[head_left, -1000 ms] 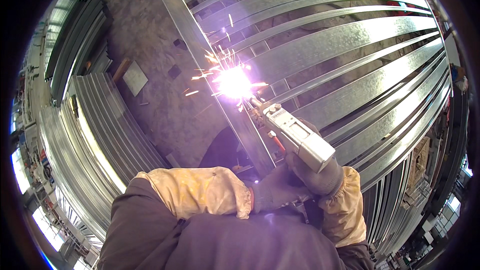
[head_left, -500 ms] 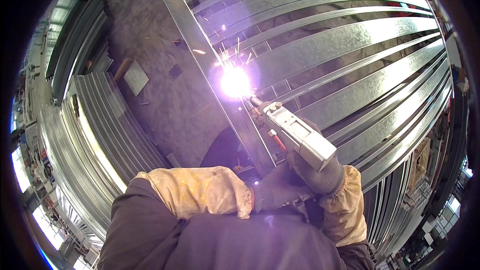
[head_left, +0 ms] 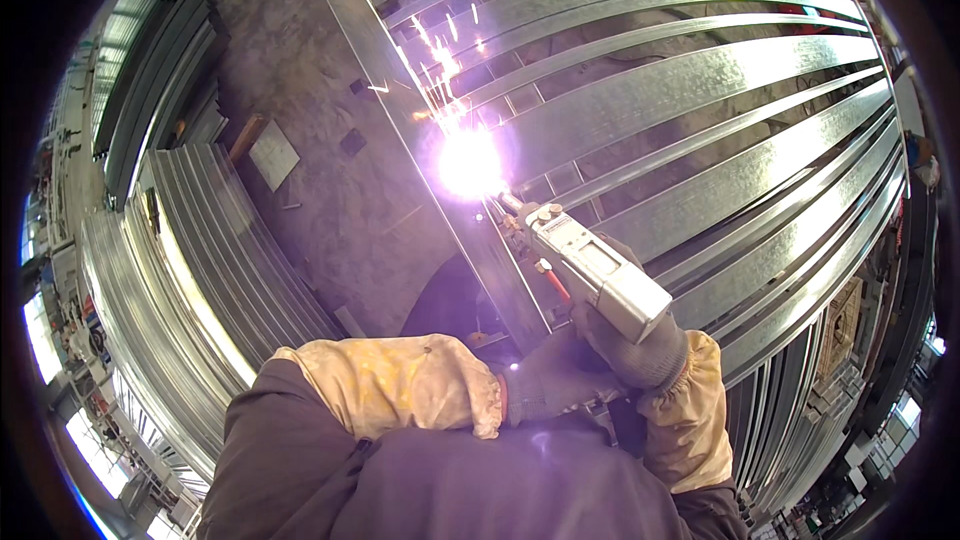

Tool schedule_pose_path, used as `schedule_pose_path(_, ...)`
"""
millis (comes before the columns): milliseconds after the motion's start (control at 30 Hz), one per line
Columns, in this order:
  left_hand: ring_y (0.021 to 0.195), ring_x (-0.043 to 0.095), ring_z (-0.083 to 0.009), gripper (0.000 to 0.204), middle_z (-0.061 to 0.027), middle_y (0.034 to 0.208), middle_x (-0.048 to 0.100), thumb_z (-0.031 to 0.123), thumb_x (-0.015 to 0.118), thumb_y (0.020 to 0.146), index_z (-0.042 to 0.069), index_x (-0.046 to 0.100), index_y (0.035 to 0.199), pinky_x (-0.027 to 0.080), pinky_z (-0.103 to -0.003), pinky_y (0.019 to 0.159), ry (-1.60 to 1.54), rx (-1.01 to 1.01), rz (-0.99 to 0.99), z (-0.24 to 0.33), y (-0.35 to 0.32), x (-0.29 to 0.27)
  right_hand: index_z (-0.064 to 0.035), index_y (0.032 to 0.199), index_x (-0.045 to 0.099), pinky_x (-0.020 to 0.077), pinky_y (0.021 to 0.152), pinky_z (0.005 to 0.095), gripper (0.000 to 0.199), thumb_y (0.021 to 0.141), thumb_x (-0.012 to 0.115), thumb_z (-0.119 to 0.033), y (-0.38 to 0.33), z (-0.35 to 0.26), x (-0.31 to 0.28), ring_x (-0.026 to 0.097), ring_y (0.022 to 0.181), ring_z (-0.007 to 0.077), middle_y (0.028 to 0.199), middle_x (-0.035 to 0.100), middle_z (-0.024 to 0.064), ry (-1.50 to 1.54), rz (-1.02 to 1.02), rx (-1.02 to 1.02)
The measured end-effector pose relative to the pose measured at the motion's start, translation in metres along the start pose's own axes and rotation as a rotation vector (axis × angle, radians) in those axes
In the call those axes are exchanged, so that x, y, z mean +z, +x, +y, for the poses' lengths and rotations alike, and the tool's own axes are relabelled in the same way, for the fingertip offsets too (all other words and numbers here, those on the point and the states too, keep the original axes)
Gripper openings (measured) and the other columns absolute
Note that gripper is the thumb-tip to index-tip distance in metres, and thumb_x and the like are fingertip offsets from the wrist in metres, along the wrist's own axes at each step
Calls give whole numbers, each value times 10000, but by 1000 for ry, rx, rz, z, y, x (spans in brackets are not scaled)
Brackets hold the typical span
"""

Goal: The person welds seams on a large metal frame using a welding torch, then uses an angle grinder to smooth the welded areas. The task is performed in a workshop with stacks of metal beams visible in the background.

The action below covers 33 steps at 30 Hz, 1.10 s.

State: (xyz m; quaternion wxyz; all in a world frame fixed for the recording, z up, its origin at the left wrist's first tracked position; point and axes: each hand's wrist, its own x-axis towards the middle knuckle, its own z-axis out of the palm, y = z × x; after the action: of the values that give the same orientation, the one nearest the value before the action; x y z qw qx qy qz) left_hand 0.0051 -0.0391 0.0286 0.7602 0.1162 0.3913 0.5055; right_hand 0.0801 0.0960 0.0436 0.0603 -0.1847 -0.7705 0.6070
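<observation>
Near the middle of the scene, welding tool: one, boxy and silver-grey, with a recessed rectangle on its upper face and a narrow nozzle; it lies aslant, body near and to the right, nozzle pointing far left.
Red piece: one, slim, along the tool's left side.
Glare: one white-violet ball at the nozzle's end, over the long rail; it hides the spot beneath.
Sparks: orange and white streaks, mostly on the far side of the glare, too many to count.
Right hand: one, grey-gloved, wrapped around the tool's near end.
Left hand: one, grey-gloved, reaching across to meet the right hand; its fingers are partly hidden, so I cannot tell whether it grips anything.
Sleeves: two, yellowish tan, one on each forearm.
Long rail: one, silver, running from far left to the near middle.
Metal strips: many, shiny, spread to the right of the rail.
Pale plate: one, on the floor at left.
Dark squares: two, between plate and rail.
</observation>
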Motion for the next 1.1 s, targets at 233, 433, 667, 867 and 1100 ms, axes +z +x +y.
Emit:
schedule_pose_path(233,699,566,-65,242,-5,840,618,99,745,846,26,607,1031,455,-222,563,-71,-21,50,13,-1,4,37,1351,442,498,754,250,495,879,591,21,0,1,1,596,922,143,1186,578,119,51,-1,82)
schedule_pose_path(433,1045,622,-166,436,-90,1132,659,140,761,824,1,567,1191,511,-314,915,27,-81,67,3,3,0,9,1264,561,513,912,313,413,854,602,-6,3,-6,0,614,1126,279,1317,525,185,140,22,146)
schedule_pose_path(667,1061,618,-166,482,-82,1149,643,97,765,815,1,534,1226,514,-321,925,-114,-35,60,-2,3,-1,7,1278,553,508,918,327,418,863,603,-16,6,-7,0,610,1132,286,1318,522,196,122,36,138)
schedule_pose_path(867,1062,607,-161,490,-75,1154,628,78,767,811,6,527,1233,518,-319,908,-66,-21,65,-4,5,-4,8,1282,552,509,915,334,425,865,630,-22,7,-2,2,606,1146,292,1317,524,197,109,56,102)
schedule_pose_path(1100,918,592,-121,377,-51,1027,625,85,751,833,8,566,1151,514,-289,763,-110,10,63,2,4,-2,17,1269,551,526,895,330,434,849,651,-24,15,6,-1,628,1105,301,1275,553,198,-335,57,-240)
